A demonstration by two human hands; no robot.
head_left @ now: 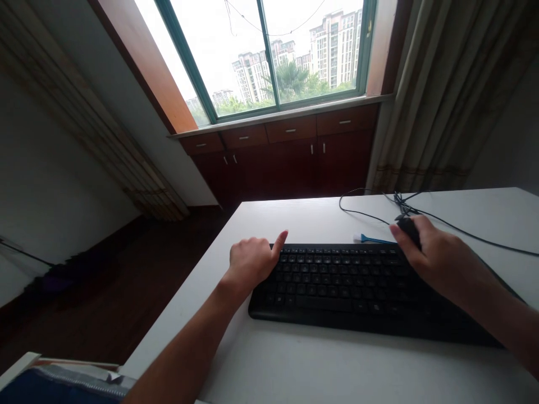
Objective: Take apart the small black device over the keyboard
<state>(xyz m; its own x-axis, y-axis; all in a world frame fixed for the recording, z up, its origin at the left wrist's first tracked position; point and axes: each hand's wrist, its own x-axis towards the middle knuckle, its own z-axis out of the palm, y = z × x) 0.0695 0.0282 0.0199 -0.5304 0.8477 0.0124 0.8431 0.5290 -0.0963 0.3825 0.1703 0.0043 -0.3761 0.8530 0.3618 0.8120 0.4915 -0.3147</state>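
Observation:
A black keyboard [332, 280] lies across the white table. My left hand [252, 258] is closed on its upper left corner, thumb over the top edge and fingers folded at the side. Above the keyboard's right part, my right hand [429, 244] is wrapped around a small rounded black object [408, 230]; the palm and fingers hide much of it, so its exact kind is unclear. A blue brush [374, 239] with pale bristles lies along the keyboard's back edge, its right end hidden near my right hand.
Black cables [455, 221] loop over the back right of the white table [295, 219]. Beyond it stand dark red cabinets [286, 163] under a window [273, 62], with curtains [429, 112] at both sides. Blue fabric with a zip [76, 384] is at lower left.

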